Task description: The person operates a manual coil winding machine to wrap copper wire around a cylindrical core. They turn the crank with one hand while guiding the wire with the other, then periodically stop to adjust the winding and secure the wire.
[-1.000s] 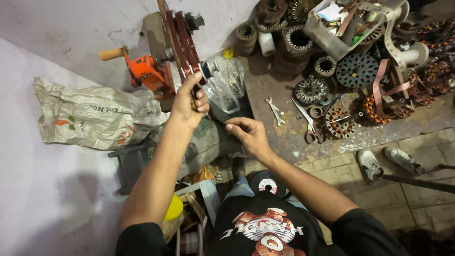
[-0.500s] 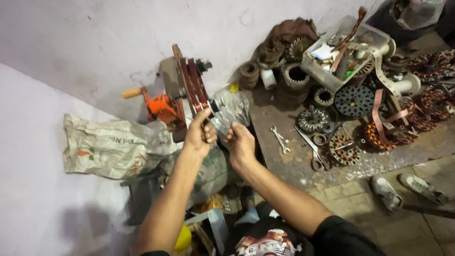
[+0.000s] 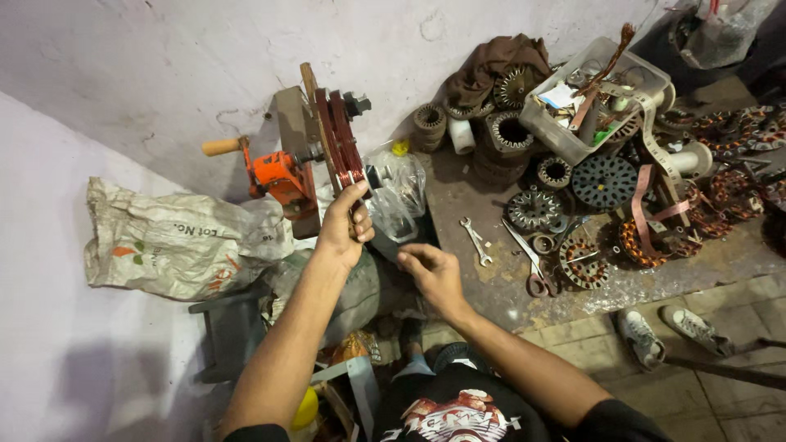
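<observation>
Compared with half a second before, left hand (image 3: 344, 225) still gripping the lower end of the dark red flat winding former (image 3: 340, 141), while right hand (image 3: 430, 274) dropped away from it, now lower and nearer to the body.

Head view, the only one. Left-hand fingers closed around the bottom of the former, thumb on the near side. Former standing nearly upright on the shaft of the orange hand-crank winder with wooden handle (image 3: 266, 168), close to the far edge of the floor, against the grey plaster wall (image 3: 147, 65). Right-hand fingers pressed together at the tips, as if pinching something thin; cannot tell whether a wire is there, too fine to see. Crumpled clear plastic bag (image 3: 397, 192) just behind and between both hands. Printed white woven sack (image 3: 176, 241) lying at the left edge of the floor. Silver open-end spanner (image 3: 475, 240) and scissors (image 3: 528, 266) on the dirty floor to the right, near round steel motor stators (image 3: 532, 209). Clear plastic box of small parts (image 3: 573, 106) toward the far right corner.

Possible trouble, as a judgement: former may slip or tilt on the shaft if the left grip loosens; any thin wire may snap or tangle if pulled sideways; plastic bag close enough to catch in the turning parts.
</observation>
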